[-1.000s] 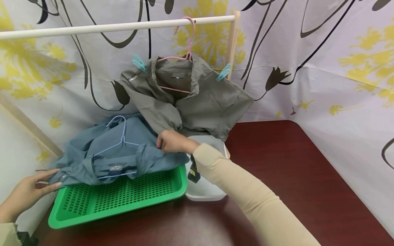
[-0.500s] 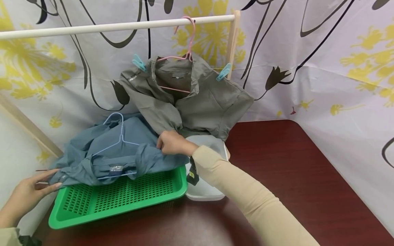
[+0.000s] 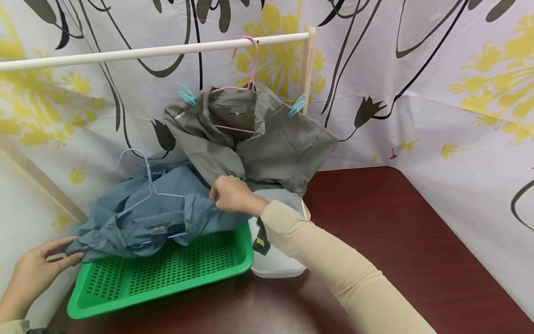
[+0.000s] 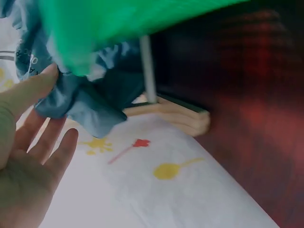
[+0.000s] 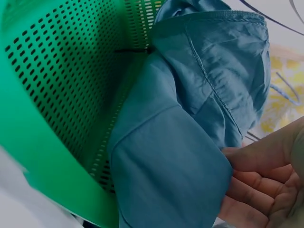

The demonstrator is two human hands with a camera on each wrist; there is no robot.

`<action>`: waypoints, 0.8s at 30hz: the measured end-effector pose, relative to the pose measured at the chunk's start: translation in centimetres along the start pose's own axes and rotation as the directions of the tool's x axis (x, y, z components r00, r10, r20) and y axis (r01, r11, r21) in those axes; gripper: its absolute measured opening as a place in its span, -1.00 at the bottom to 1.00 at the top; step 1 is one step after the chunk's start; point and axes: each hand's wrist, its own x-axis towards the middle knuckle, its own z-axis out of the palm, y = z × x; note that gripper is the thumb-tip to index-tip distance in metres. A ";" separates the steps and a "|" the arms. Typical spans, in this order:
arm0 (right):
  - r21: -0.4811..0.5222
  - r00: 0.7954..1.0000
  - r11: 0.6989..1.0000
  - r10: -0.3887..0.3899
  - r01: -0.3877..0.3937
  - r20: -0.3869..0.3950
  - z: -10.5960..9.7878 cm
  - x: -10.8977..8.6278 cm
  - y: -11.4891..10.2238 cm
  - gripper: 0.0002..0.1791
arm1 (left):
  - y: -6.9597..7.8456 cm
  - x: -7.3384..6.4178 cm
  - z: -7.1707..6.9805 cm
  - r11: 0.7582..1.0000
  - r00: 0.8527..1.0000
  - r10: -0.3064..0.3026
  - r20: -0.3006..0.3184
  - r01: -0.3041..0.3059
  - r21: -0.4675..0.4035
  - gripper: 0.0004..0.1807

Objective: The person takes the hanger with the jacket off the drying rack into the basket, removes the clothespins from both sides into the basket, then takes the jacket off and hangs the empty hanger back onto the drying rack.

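Observation:
A blue shirt lies over the back of the green basket, with a light blue hanger inside its collar. The hanger's hook sticks up and leans left. At the shirt's left end my left hand pinches the cloth between thumb and fingers; in the left wrist view, the thumb lies on the fabric. My right hand pinches the shirt's right side. In the right wrist view, thumb and fingers hold the edge of the blue cloth. Folds hide the shirt's lower part.
A grey shirt hangs by a pink hanger from the white rail, with two light blue clothespins on its shoulders. Under my right forearm stands a white bin. A dark red table supports the basket.
The blue hanger has swung, its hook moving left and higher. The shirt's collar has shifted with it. Both hands keep hold of the cloth, and the head view has tipped slightly upward.

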 end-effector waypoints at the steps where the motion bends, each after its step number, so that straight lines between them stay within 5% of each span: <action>1: -0.006 1.000 1.000 -0.006 0.005 -0.015 -0.1 -0.1 0.0 -0.71 | 0.2 0.2 -0.1 1.000 1.000 -0.009 0.008 0.009 -0.019 -0.45; 7: -0.013 0.995 0.999 -0.046 0.045 -0.094 -0.8 -0.4 0.0 -0.70 | 1.5 1.1 -1.0 0.980 0.997 -0.003 0.080 0.019 -0.198 -0.32; 12: -0.019 0.988 0.997 -0.074 0.072 -0.139 -1.9 -0.5 -0.1 -0.69 | 3.0 1.9 -1.9 0.981 0.997 0.031 0.066 -0.018 -0.192 -0.38; 18: -0.038 0.972 0.993 -0.121 0.116 -0.203 -4.1 -0.5 -0.5 -0.72 | 5.6 3.4 -3.5 0.982 0.995 0.065 -0.069 -0.076 -0.171 -0.47; 24: -0.060 0.964 0.992 -0.126 0.115 -0.236 -5.9 -0.4 -0.7 -0.72 | 7.5 4.1 -4.8 0.980 0.954 0.168 -0.248 -0.190 -0.067 -0.60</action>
